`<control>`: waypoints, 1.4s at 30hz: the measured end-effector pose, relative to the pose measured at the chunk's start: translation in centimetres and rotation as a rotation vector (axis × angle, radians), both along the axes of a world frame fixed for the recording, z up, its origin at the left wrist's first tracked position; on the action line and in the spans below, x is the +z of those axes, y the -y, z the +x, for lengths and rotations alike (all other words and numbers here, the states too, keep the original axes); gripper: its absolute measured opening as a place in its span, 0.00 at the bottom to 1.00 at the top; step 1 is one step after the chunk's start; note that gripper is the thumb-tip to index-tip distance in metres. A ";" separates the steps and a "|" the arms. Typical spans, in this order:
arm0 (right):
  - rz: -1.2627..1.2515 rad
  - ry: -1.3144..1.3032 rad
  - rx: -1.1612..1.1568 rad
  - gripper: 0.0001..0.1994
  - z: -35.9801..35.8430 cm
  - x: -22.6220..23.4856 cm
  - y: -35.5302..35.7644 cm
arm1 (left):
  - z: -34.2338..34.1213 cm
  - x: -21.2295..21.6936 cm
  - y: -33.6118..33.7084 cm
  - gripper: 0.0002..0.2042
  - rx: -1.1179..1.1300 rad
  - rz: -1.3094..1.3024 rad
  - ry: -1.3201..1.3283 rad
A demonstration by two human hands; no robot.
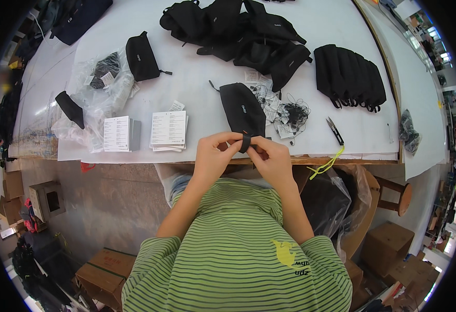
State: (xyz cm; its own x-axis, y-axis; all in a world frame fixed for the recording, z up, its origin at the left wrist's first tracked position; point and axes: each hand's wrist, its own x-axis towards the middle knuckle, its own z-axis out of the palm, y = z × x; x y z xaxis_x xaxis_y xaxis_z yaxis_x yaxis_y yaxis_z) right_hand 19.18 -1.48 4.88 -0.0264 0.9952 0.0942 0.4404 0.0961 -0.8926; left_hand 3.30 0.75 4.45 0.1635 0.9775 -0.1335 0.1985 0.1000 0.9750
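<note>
A black zip pouch (242, 110) with a small pale print lies on the white table in front of me, a zipper pull sticking out at its far left corner. Over the near end of the pouch, both hands pinch a short black strap loop (246, 143). My left hand (216, 152) is closed on the strap's left side, thumb against fingers. Closed on its right side is my right hand (270, 156). A bit of orange shows just above the loop. The fingertips partly hide how the strap joins the pouch.
Right of the pouch lie tangled black strings with tags (292, 115) and black thread snips (335, 131) with a yellow-green cord. Two stacks of white printed cards (168, 128) stand left. Black pouches form a heap (238, 32) and a row (348, 75). Plastic bags (103, 99) lie left.
</note>
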 end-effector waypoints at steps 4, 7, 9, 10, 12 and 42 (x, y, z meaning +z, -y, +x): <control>-0.171 -0.112 0.042 0.06 0.4 0.5 0.0 | 0.3 0.3 0.6 0.05 0.185 0.265 0.010; -0.183 -0.572 0.060 0.07 1.5 0.0 -0.1 | 0.3 1.2 0.2 0.05 0.357 0.231 0.189; -0.145 -0.602 0.066 0.06 2.0 -0.1 -0.2 | 0.0 2.8 0.2 0.05 0.308 0.124 0.347; -0.105 -0.634 0.072 0.06 2.1 -0.2 -0.3 | -0.2 3.3 0.3 0.05 0.257 0.018 0.501; -0.105 -0.710 0.086 0.06 2.1 0.4 -0.3 | -0.3 3.4 0.6 0.05 0.216 -0.041 0.525; -0.274 -0.843 -0.028 0.07 0.0 0.7 0.3 | -0.5 3.8 1.4 0.04 -0.048 -0.016 0.057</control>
